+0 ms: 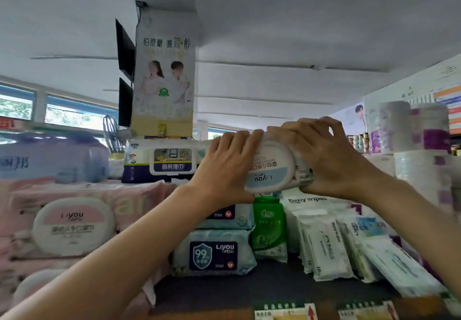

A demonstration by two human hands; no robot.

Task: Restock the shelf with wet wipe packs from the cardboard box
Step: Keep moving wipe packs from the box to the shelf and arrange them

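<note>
Both forearms reach up; left hand (225, 170) and right hand (324, 160) grip a wipe pack (272, 167) upside-down above the blue stack (214, 252), mid-placement; next, lower it squarely.

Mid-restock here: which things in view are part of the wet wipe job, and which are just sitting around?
Job:
- blue-lidded wipe pack, held in left hand and right hand
- blue 99 packs stacked below
- shelf

Sitting around:
- pink packs
- green pack
- tissue rolls
- poster pillar
</note>
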